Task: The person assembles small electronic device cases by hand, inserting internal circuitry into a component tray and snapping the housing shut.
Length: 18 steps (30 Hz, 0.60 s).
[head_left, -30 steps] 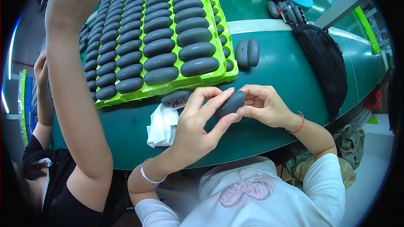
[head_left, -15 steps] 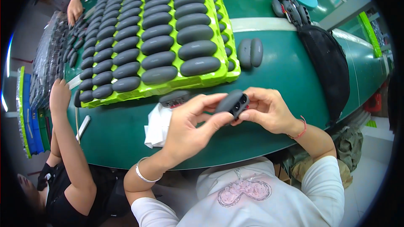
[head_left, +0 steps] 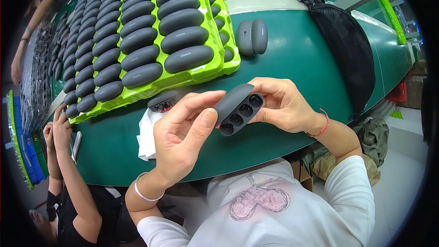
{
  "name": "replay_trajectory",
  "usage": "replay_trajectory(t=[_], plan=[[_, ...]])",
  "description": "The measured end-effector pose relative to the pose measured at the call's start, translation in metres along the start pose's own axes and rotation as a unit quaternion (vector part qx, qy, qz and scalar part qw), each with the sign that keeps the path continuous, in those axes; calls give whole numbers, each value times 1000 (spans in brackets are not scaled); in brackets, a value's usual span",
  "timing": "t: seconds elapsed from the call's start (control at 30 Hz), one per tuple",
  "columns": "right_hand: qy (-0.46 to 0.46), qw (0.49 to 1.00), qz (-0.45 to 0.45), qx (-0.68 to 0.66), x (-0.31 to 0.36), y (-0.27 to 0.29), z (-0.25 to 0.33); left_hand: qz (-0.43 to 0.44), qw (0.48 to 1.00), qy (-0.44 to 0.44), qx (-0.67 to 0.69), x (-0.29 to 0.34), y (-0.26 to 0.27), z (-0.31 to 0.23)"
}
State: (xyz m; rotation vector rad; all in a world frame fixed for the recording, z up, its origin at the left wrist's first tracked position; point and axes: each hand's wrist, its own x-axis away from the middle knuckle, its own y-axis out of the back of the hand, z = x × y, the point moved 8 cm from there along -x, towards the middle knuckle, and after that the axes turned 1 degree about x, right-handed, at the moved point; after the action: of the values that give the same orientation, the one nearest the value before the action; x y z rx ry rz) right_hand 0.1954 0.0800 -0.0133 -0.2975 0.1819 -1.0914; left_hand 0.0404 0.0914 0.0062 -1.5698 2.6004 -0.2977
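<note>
Across the scene, a curved green worktop, with a lime-green tray at far left, filled with rows of dark grey oval pieces. In the middle, raised above the worktop's near part, one dark grey case: long, rounded, matt, slanting up toward the right, with four round, glossy black hollows in a row along the exposed face. Held from both sides: right grip pinched on the right end, left grip bent loosely around the left end. Beyond the left grip, a white sheet; at right, a black mesh bag.
</note>
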Motion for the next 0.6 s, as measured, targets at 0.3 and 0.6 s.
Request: replay_trajectory(t=[0.3, 0.6], plan=[[-133, 983, 27, -120, 4, -7, -11, -12, 999, -27, -39, 2, 0, -7], [-154, 976, 58, -140, 8, -15, -26, 7, 978, -107, -178, 4, -3, -11]])
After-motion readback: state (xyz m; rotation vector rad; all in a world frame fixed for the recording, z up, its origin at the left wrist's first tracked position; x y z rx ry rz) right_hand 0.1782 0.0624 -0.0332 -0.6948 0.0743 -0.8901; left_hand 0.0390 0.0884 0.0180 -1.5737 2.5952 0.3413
